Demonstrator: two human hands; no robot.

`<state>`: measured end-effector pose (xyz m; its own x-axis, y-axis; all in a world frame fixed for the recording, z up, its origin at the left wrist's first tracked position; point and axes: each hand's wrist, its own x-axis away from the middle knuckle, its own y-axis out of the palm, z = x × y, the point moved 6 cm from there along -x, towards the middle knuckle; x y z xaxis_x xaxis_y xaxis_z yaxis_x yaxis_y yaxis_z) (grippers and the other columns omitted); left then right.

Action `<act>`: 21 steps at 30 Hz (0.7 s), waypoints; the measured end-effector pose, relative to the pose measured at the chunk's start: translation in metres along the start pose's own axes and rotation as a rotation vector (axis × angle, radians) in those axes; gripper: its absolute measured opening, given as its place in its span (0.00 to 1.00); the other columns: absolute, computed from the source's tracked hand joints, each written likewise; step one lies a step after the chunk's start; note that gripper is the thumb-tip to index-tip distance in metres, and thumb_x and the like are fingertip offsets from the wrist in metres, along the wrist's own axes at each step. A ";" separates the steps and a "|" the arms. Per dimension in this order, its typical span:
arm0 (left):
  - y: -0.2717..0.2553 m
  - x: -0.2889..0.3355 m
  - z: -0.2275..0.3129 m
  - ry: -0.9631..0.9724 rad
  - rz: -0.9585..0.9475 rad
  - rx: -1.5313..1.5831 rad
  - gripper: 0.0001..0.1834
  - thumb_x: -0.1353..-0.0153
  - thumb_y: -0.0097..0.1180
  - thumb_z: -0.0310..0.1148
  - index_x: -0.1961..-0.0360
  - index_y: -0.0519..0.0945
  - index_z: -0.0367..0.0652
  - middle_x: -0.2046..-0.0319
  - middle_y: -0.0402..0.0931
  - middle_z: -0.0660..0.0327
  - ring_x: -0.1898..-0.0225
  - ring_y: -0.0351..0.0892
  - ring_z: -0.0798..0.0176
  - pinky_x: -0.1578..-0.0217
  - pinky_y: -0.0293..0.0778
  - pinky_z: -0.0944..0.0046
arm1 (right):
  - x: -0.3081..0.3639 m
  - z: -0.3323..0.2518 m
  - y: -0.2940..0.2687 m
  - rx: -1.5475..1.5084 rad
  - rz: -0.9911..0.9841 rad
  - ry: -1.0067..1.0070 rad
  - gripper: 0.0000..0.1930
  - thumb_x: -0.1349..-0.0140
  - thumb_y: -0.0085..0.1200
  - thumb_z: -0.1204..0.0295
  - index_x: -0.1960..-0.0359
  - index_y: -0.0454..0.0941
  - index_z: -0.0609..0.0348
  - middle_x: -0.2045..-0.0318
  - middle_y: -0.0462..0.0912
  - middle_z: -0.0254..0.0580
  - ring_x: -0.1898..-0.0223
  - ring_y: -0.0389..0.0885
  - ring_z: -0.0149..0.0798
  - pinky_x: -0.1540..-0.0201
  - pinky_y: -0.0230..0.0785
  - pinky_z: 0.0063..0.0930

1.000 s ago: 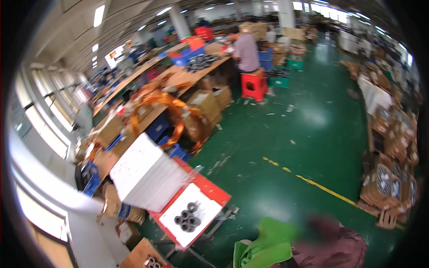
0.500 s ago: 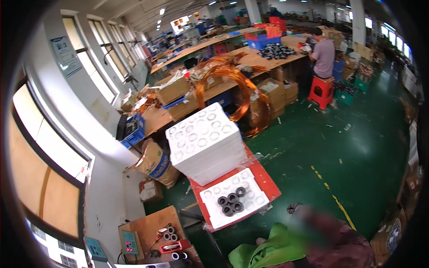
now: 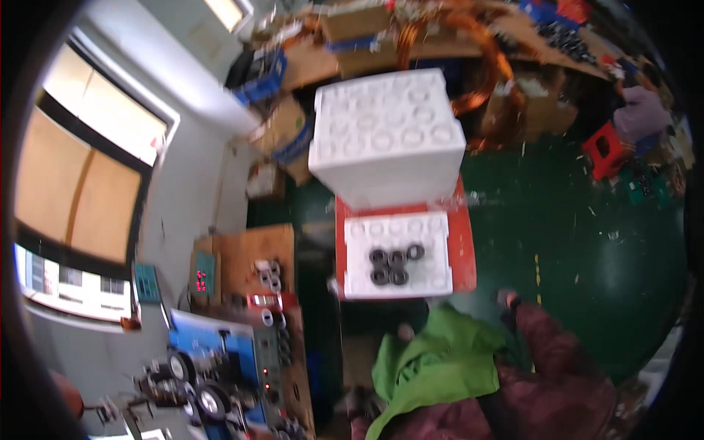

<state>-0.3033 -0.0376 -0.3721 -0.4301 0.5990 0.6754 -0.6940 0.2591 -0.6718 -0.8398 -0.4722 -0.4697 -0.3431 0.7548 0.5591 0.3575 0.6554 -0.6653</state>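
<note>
1. my view has swung left and tipped down over the last second: the long hall has slid off toward the upper edge, and the white foam tray (image 3: 358,253) now lies near the middle, squared up ahead of the body.
2. five black rings (image 3: 397,258) rest on that tray, four bunched in a block and one just beside them at the upper right; they match the grouping i had half a second ago, so i take them as undisturbed.
3. the tray sits on a red tabletop (image 3: 463,238), with the tall white foam stack (image 3: 392,172) just behind it.
4. the right hand (image 3: 506,298) has come into sight past its maroon sleeve (image 3: 551,341), near the table's close right corner but apart from it. it is blurred, and i cannot tell whether its fingers are apart or together.
5. the left hand (image 3: 357,402) is dim, low beside the green cloth (image 3: 440,356); i cannot tell its fingers either. i see neither hand touching a ring.
6. more of the wooden bench (image 3: 242,246) now shows at lower left, with a blue machine panel (image 3: 202,330).
7. the co-worker (image 3: 642,116) has shifted to my right rim, well apart.
</note>
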 end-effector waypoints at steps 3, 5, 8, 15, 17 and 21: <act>0.027 0.020 0.032 0.053 0.069 -0.170 0.11 0.49 0.56 0.37 0.66 0.77 0.44 0.69 0.76 0.57 0.71 0.75 0.61 0.69 0.72 0.62 | -0.027 -0.038 -0.065 0.237 0.084 -0.032 0.14 0.48 0.50 0.59 0.69 0.77 0.55 0.75 0.78 0.46 0.73 0.75 0.48 0.66 0.67 0.40; 0.041 0.038 0.054 -0.076 0.091 0.166 0.12 0.51 0.58 0.36 0.66 0.77 0.44 0.69 0.75 0.58 0.71 0.75 0.62 0.70 0.72 0.63 | -0.056 -0.033 -0.073 0.263 -0.055 -0.041 0.13 0.48 0.49 0.59 0.69 0.76 0.55 0.74 0.78 0.47 0.73 0.75 0.50 0.66 0.67 0.39; 0.044 0.090 0.077 -0.204 0.163 0.434 0.16 0.52 0.58 0.42 0.66 0.77 0.45 0.67 0.76 0.57 0.66 0.75 0.56 0.66 0.72 0.58 | -0.063 -0.061 -0.087 0.069 -0.160 0.011 0.12 0.51 0.54 0.63 0.70 0.75 0.59 0.71 0.79 0.50 0.69 0.77 0.49 0.65 0.69 0.37; 0.129 0.172 0.051 -0.308 0.185 0.625 0.14 0.49 0.54 0.36 0.63 0.74 0.40 0.69 0.75 0.54 0.71 0.76 0.52 0.73 0.74 0.54 | -0.089 -0.112 -0.057 0.000 -0.233 -0.113 0.09 0.52 0.56 0.66 0.73 0.75 0.57 0.75 0.78 0.48 0.75 0.75 0.44 0.67 0.68 0.36; 0.161 0.185 0.044 -0.451 0.274 1.298 0.14 0.47 0.52 0.38 0.62 0.74 0.42 0.68 0.75 0.54 0.69 0.76 0.50 0.72 0.74 0.53 | -0.077 -0.146 -0.052 0.056 -0.264 -0.136 0.08 0.52 0.55 0.65 0.74 0.76 0.55 0.76 0.78 0.47 0.75 0.76 0.46 0.67 0.68 0.37; 0.181 0.216 0.045 -0.493 0.279 0.969 0.12 0.45 0.48 0.39 0.61 0.76 0.51 0.64 0.76 0.59 0.67 0.76 0.52 0.67 0.74 0.55 | -0.039 -0.225 -0.046 0.300 -0.164 -0.432 0.07 0.51 0.53 0.68 0.71 0.77 0.55 0.73 0.78 0.48 0.72 0.76 0.49 0.64 0.69 0.37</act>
<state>-0.5478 0.1045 -0.3341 -0.6733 0.1229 0.7291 -0.6013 -0.6648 -0.4432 -0.6475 -0.5252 -0.3496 -0.7215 0.5213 0.4556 0.0275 0.6792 -0.7335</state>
